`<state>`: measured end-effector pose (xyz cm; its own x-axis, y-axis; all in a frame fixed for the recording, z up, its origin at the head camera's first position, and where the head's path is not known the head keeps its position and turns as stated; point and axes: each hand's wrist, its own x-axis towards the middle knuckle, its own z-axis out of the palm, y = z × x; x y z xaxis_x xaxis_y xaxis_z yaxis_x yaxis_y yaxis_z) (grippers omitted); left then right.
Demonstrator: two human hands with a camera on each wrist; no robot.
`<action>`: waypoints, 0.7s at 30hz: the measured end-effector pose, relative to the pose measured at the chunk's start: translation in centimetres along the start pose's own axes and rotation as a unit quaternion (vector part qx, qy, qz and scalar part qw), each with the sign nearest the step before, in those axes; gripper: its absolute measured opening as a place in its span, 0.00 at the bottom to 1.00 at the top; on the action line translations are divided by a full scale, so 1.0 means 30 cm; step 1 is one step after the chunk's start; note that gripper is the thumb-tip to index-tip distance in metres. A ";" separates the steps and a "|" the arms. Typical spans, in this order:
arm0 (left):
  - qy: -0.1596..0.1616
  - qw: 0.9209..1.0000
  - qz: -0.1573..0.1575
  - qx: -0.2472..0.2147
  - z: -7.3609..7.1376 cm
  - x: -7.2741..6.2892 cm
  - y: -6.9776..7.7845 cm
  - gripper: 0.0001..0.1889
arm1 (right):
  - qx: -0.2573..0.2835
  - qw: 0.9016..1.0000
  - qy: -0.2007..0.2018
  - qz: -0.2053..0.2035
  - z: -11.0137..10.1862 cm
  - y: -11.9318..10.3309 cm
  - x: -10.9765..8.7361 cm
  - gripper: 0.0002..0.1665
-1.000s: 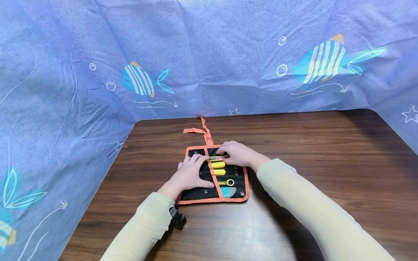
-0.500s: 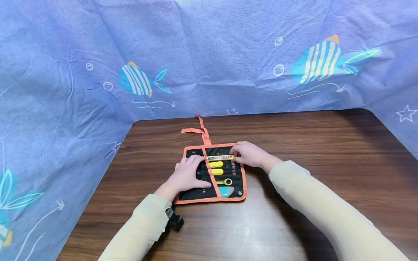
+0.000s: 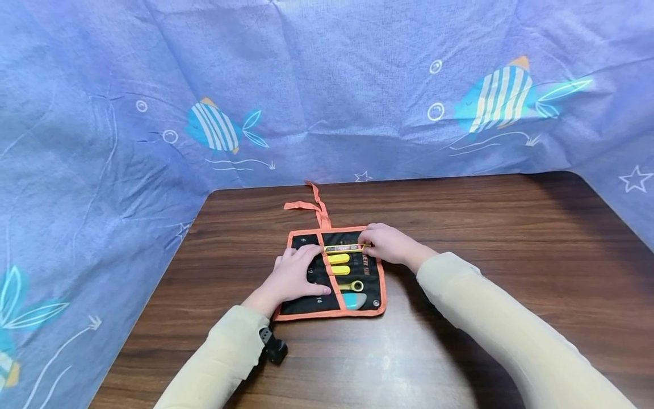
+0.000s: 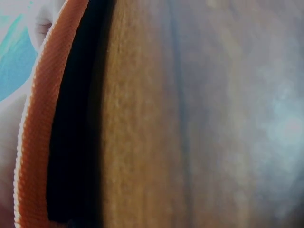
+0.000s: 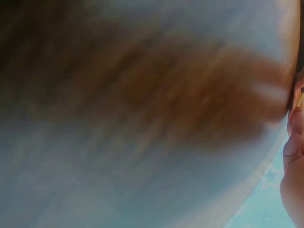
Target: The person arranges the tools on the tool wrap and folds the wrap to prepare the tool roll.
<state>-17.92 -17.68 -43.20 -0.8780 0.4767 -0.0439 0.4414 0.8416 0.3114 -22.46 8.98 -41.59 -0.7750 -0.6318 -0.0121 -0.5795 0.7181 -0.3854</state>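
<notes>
A black tool pouch with orange edging (image 3: 375, 284) lies unrolled on the table. My right hand (image 3: 390, 243) pinches the right end of a slim yellow-edged tool with a printed label (image 3: 343, 248), whose left end is at the pouch's slanted orange band. My left hand (image 3: 291, 275) rests on the pouch's left part, fingers spread, fingertips near that band and the slim tool. In the left wrist view the pouch's orange edge (image 4: 45, 114) shows close up. Fingers of my right hand (image 5: 294, 156) appear at the right wrist view's edge, a bit of yellow between them.
Below the slim tool, the pockets hold two yellow handles (image 3: 339, 270), a ring-ended wrench (image 3: 356, 286) and a teal-and-grey handle (image 3: 354, 300). Orange ties (image 3: 321, 213) stretch behind the pouch. A blue fish-print cloth (image 3: 337, 102) hangs behind the wooden table (image 3: 485, 227).
My right hand has moved right along the slim tool to its right end, baring more of its label, then shifted slightly back left. The left hand has stayed on the pouch.
</notes>
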 end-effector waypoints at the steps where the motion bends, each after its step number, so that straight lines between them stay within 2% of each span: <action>1: -0.001 1.000 0.001 0.000 0.001 0.000 0.000 0.49 | -0.003 1.000 0.002 -0.001 0.001 0.001 0.000 0.05; 9: 0.001 1.000 0.011 0.010 0.004 -0.003 0.002 0.47 | -0.002 1.000 0.022 -0.019 -0.009 0.002 -0.006 0.06; 21: -0.004 1.000 0.005 0.017 0.004 -0.003 0.006 0.48 | 0.017 1.000 0.015 -0.013 -0.017 -0.017 0.000 0.07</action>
<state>-17.75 -17.55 -43.25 -0.8721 0.4869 -0.0483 0.4562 0.8448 0.2797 -22.29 8.77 -40.94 -0.7678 -0.6402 0.0260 -0.5905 0.6912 -0.4166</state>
